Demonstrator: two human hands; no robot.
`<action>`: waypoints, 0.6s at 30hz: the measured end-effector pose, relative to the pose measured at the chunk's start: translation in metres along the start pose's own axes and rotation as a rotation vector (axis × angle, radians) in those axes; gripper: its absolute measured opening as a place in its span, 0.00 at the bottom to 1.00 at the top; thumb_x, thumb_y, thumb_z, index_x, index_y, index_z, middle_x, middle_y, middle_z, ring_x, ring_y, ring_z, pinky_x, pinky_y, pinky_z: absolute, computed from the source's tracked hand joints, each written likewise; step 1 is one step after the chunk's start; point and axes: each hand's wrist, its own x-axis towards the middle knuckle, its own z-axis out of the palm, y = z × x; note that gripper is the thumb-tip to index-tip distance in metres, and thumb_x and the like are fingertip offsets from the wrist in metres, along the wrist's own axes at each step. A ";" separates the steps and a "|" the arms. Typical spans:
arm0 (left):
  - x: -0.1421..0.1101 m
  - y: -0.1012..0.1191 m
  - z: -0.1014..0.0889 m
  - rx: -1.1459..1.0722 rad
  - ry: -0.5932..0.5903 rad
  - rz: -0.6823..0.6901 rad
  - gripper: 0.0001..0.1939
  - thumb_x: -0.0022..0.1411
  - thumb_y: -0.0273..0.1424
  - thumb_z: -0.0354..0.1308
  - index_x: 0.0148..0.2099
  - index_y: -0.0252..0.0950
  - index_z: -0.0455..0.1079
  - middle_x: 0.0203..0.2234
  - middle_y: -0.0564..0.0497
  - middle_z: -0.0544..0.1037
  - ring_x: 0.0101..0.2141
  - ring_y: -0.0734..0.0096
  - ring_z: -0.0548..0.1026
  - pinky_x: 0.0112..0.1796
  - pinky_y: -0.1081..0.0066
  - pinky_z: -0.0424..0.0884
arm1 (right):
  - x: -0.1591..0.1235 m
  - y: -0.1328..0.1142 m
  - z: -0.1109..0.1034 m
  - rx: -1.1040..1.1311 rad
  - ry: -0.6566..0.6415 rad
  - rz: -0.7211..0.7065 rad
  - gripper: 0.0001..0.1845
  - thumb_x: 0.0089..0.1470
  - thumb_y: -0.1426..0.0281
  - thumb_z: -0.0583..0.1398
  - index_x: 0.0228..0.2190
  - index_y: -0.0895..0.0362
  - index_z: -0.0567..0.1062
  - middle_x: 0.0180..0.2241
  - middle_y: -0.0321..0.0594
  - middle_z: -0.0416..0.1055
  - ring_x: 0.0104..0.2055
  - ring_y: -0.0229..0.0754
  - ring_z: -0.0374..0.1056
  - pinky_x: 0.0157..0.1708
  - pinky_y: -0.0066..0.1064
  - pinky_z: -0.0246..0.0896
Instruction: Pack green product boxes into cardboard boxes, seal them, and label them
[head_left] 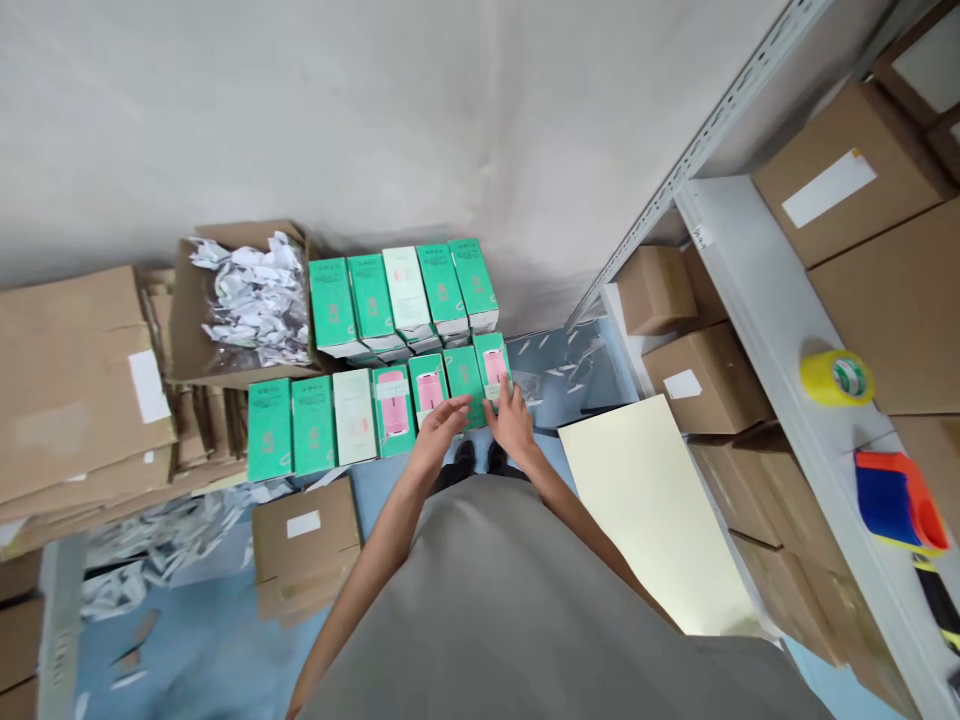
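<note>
A front row of green and white boxes runs along the ledge. At its right end is a green box with a pink picture (494,360), and my right hand (514,420) has its thumb and fingers around the near end of it. To its left stands a plain green box (463,367). My left hand (439,432) reaches to the near end of that box, its fingers stretched out and partly apart. Beside it is another pink-pictured box (428,378), partly covered by my left hand. A larger pink-pictured box (392,405) stands farther left.
Behind is a second row of boxes (371,290). A carton of crumpled paper (259,300) and flattened cardboard (75,370) lie left. On the right, a shelf (780,290) holds cartons, yellow tape (838,378) and a blue-orange tape dispenser (896,500). A pale board (652,510) leans below.
</note>
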 end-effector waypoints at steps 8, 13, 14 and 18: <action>0.033 -0.020 -0.011 0.241 -0.202 0.036 0.40 0.47 0.59 0.79 0.56 0.39 0.85 0.73 0.35 0.76 0.70 0.32 0.75 0.68 0.45 0.73 | 0.002 -0.001 -0.006 -0.039 -0.006 0.071 0.44 0.77 0.59 0.57 0.84 0.57 0.51 0.74 0.63 0.65 0.68 0.63 0.73 0.65 0.49 0.74; 0.037 -0.030 -0.018 0.280 -0.296 0.054 0.42 0.50 0.60 0.77 0.59 0.40 0.84 0.77 0.35 0.71 0.76 0.30 0.68 0.69 0.42 0.71 | 0.006 -0.002 -0.008 -0.020 0.018 0.106 0.51 0.69 0.63 0.65 0.84 0.54 0.52 0.73 0.61 0.68 0.67 0.62 0.74 0.65 0.49 0.74; 0.038 -0.030 -0.018 0.278 -0.306 0.053 0.42 0.50 0.61 0.77 0.60 0.40 0.84 0.77 0.35 0.70 0.76 0.31 0.67 0.70 0.42 0.70 | 0.007 -0.001 -0.009 0.024 0.029 0.106 0.52 0.67 0.64 0.67 0.84 0.53 0.54 0.72 0.59 0.70 0.67 0.61 0.74 0.66 0.49 0.74; 0.040 -0.032 -0.021 0.286 -0.351 0.043 0.42 0.53 0.60 0.76 0.62 0.40 0.82 0.78 0.34 0.68 0.77 0.32 0.66 0.71 0.44 0.70 | 0.006 0.011 -0.012 0.365 0.175 0.158 0.48 0.58 0.65 0.69 0.77 0.52 0.69 0.66 0.49 0.79 0.66 0.58 0.75 0.70 0.50 0.72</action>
